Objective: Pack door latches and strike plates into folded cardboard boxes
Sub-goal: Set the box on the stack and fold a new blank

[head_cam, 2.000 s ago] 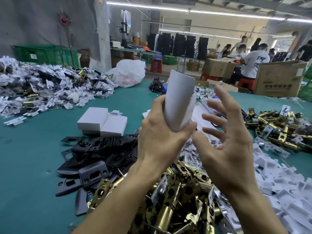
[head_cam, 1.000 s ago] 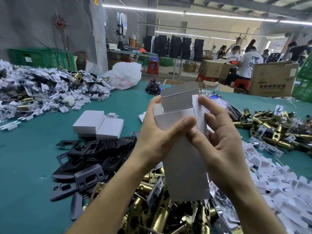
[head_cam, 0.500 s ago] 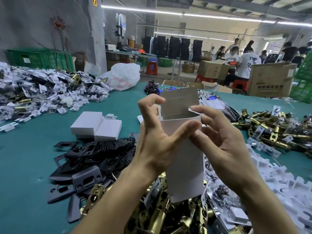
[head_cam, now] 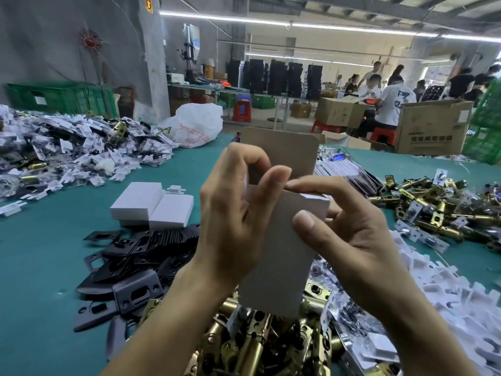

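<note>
Cardboard, thin and light: the box [head_cam: 282, 256] is held upright over the brass latches [head_cam: 260, 346], left hand [head_cam: 233, 226] pinching its side, right hand [head_cam: 349, 240] thumb pressed on the front panel. It probably creases easily, so grip the edges and spare the open flap [head_cam: 287, 153].

The left hand [head_cam: 233, 221] and right hand [head_cam: 349, 240] cover both side edges of the white folded cardboard box [head_cam: 282, 256], whose lower end hides part of the pile of brass door latches [head_cam: 252, 346], itself cut off by the bottom edge
</note>
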A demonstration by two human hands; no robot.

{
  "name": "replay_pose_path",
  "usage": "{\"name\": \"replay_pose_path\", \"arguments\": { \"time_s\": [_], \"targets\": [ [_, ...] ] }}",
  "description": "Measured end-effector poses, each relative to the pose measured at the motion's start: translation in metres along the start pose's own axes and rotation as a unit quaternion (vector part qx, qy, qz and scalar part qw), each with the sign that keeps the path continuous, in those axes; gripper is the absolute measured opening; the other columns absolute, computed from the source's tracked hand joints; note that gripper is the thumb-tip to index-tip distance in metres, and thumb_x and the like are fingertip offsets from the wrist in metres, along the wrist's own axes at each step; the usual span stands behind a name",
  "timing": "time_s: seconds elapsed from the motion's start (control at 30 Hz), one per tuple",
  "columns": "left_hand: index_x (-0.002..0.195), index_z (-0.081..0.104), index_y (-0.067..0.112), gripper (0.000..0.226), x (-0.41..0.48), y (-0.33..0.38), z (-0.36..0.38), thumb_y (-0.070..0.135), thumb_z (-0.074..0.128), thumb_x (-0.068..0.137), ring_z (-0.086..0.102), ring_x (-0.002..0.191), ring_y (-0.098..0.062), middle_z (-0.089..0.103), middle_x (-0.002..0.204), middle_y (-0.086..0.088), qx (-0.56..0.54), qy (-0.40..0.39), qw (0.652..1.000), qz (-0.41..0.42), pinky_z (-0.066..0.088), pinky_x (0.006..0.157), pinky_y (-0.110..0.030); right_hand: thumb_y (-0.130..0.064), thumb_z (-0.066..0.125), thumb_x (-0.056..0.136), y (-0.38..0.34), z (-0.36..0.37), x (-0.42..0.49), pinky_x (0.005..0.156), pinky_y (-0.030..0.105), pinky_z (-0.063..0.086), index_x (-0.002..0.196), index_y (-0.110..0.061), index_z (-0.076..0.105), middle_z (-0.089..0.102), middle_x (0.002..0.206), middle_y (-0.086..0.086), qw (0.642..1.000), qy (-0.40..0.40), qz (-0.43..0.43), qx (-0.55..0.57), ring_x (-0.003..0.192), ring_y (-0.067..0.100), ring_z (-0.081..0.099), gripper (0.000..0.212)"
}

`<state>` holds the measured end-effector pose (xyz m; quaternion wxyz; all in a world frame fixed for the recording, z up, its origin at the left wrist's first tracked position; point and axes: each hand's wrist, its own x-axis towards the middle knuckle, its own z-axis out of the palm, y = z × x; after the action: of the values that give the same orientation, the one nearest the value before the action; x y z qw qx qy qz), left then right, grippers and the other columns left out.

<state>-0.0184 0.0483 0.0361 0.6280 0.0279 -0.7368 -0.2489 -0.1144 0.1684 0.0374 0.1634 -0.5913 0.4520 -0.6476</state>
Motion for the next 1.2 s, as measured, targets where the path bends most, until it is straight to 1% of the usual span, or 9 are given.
{"name": "replay_pose_path", "arguments": {
  "time_s": [0.17,0.3,0.4,0.5,0.6,0.73,0.93,1.07,1.2],
  "targets": [
    [0.106,0.057,0.023,0.028,-0.002,-0.005,0.003,0.047,0.044,0.101,0.048,0.065,0.002,0.057,0.086,0.010,-0.011,-0.005,1.000,-0.024,0.034,0.059,-0.016,-0.032,0.062,0.095,0.002,-0.015,0.000,0.074,0.026,0.059,0.117,-0.032,0.067,0.074,0.096,-0.001,0.999,0.006,0.036,-0.038,0.089,0.013,0.072,0.022],
    [0.127,0.051,0.031,0.044,-0.004,-0.007,0.006,0.054,0.053,0.090,0.058,0.059,0.000,0.064,0.080,0.013,-0.169,-0.065,0.977,-0.114,0.044,0.052,-0.017,-0.025,0.059,0.089,0.009,-0.016,0.000,0.073,0.049,0.061,0.114,-0.026,0.066,0.072,0.093,0.009,0.993,0.066,0.023,-0.100,0.085,0.025,0.071,0.025],
    [0.123,0.043,0.045,0.043,-0.006,-0.008,0.005,0.059,0.057,0.085,0.067,0.067,-0.005,0.070,0.090,0.008,-0.278,-0.117,0.938,-0.169,0.052,0.056,-0.022,-0.032,0.055,0.092,0.011,-0.016,0.000,0.071,0.058,0.055,0.111,-0.028,0.062,0.069,0.093,0.009,0.990,0.082,-0.006,-0.115,0.086,0.032,0.066,0.020],
    [0.117,0.042,0.046,0.028,-0.006,-0.008,0.004,0.054,0.054,0.092,0.065,0.069,-0.005,0.069,0.089,0.008,-0.301,-0.147,0.929,-0.159,0.053,0.057,-0.023,-0.035,0.053,0.091,0.008,-0.016,0.001,0.068,0.057,0.056,0.104,-0.029,0.062,0.069,0.093,0.009,0.992,0.080,-0.004,-0.093,0.082,0.030,0.066,0.017],
    [0.117,0.047,0.043,0.023,-0.005,-0.010,0.004,0.039,0.053,0.095,0.063,0.067,-0.013,0.063,0.087,-0.002,-0.300,-0.155,0.926,-0.168,0.056,0.054,-0.034,-0.039,0.054,0.087,0.007,-0.015,0.002,0.068,0.042,0.059,0.093,-0.032,0.062,0.069,0.083,0.000,0.995,0.062,0.014,-0.076,0.073,0.011,0.064,0.013],
    [0.104,0.054,0.038,0.011,-0.006,-0.012,0.005,0.036,0.053,0.094,0.059,0.065,-0.014,0.059,0.084,0.007,-0.270,-0.148,0.937,-0.166,0.054,0.051,-0.035,-0.040,0.053,0.087,0.005,-0.011,0.002,0.064,0.026,0.058,0.095,-0.029,0.061,0.068,0.079,-0.006,0.995,0.042,0.019,-0.083,0.071,0.004,0.062,0.015],
    [0.088,0.050,0.033,0.012,-0.007,-0.015,0.008,0.043,0.053,0.092,0.049,0.065,-0.007,0.053,0.078,0.012,-0.175,-0.126,0.965,-0.147,0.046,0.055,-0.030,-0.036,0.056,0.092,0.007,-0.013,0.001,0.068,0.056,0.051,0.091,-0.025,0.058,0.062,0.080,0.009,0.989,0.059,0.034,-0.134,0.074,0.032,0.059,0.011],
    [0.090,0.048,0.031,0.015,-0.006,-0.013,0.005,0.045,0.053,0.093,0.048,0.062,-0.003,0.054,0.078,0.011,-0.109,-0.124,0.980,-0.110,0.044,0.053,-0.024,-0.027,0.058,0.090,0.007,-0.014,0.001,0.070,0.047,0.054,0.096,-0.027,0.063,0.067,0.084,-0.005,0.988,0.066,0.026,-0.136,0.079,0.014,0.064,0.008],
    [0.091,0.050,0.033,0.013,0.000,-0.010,-0.004,0.044,0.054,0.094,0.048,0.061,-0.001,0.054,0.078,0.007,-0.084,-0.122,0.985,-0.087,0.042,0.052,-0.018,-0.020,0.065,0.084,0.003,-0.014,0.003,0.078,0.033,0.059,0.116,-0.043,0.056,0.064,0.112,0.004,0.993,0.111,-0.003,-0.050,0.091,0.019,0.069,0.040]
  ]
}}
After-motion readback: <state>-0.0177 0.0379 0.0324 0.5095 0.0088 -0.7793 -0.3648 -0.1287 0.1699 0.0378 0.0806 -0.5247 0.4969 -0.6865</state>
